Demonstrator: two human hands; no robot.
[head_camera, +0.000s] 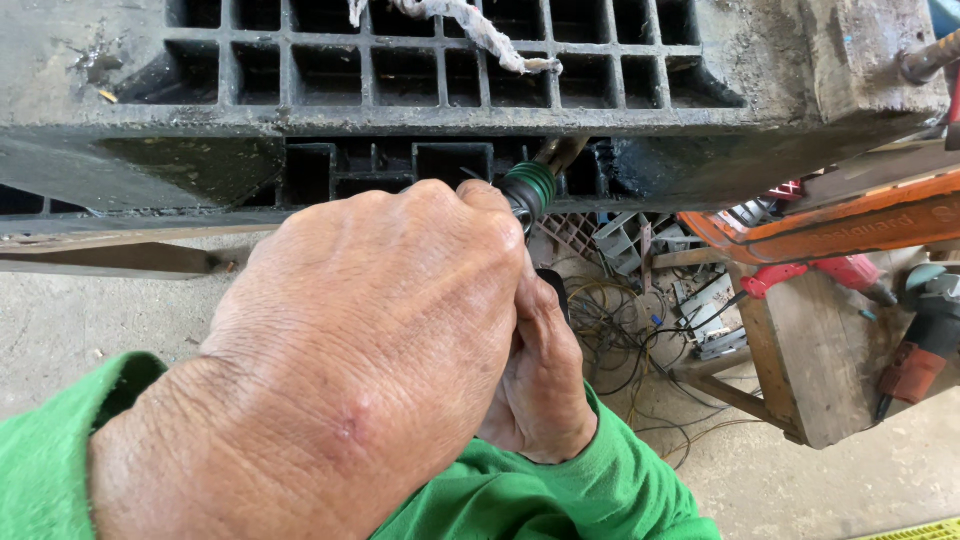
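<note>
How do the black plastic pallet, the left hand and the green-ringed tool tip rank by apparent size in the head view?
1. Black plastic pallet.
2. Left hand, enlarged by nearness to the camera.
3. Green-ringed tool tip.

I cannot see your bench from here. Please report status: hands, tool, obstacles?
Left hand and right hand both closed on green-collared tool. Tip hidden inside black grid frame. Loose wires below.
</note>
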